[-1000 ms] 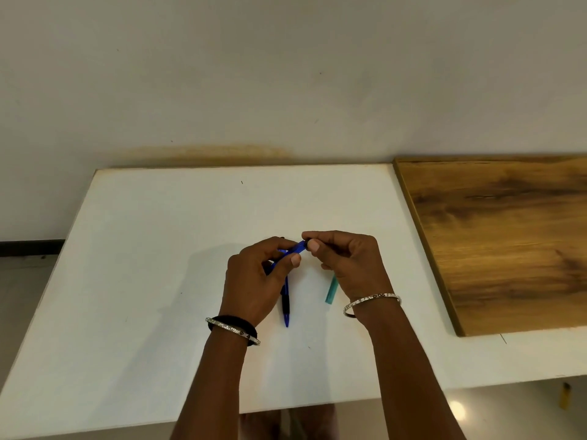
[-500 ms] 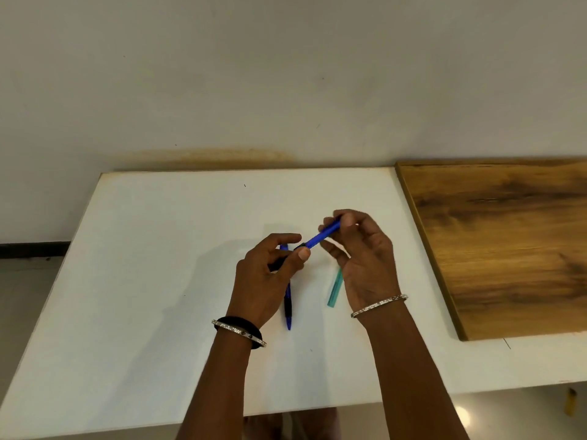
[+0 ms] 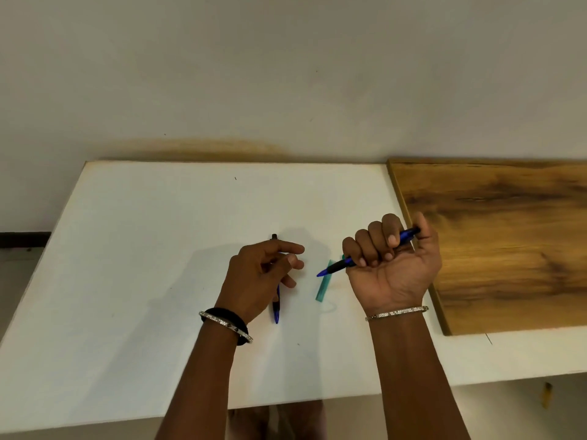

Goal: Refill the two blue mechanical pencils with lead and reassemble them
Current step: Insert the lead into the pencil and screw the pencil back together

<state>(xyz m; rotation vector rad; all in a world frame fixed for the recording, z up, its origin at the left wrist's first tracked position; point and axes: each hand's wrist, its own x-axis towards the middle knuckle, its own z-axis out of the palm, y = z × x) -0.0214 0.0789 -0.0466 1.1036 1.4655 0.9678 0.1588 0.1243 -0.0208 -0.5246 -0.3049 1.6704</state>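
Two blue pencils are in play. One pencil (image 3: 336,267) is clenched in the right hand (image 3: 390,268), which is turned palm up with the fingers wrapped round the barrel. Its tip points left and down, over the teal lead case (image 3: 323,285), and its cap end sticks out by the thumb. The second pencil (image 3: 276,308) lies flat on the bench (image 3: 158,249), partly hidden under the left hand (image 3: 254,277). That hand hovers with loose, half-straight fingers, and nothing shows between them.

This looks like the first pencil's turn. With the thumb at the cap end, the person is probably either pressing the button to feed lead or getting ready to work the cap. I cannot tell whether lead is already inside.

If the pencil still needs filling, the left hand must come back to steady the barrel or fetch the case just beside it. Thin lead calls for a light pinch and a straight drop into the tube.

Half a second ago both hands shared this pencil, the left pinching its lower end. Now the left has let go, and the right has carried the pencil off toward the wooden board (image 3: 508,249). The lying pencil and the case have not moved.
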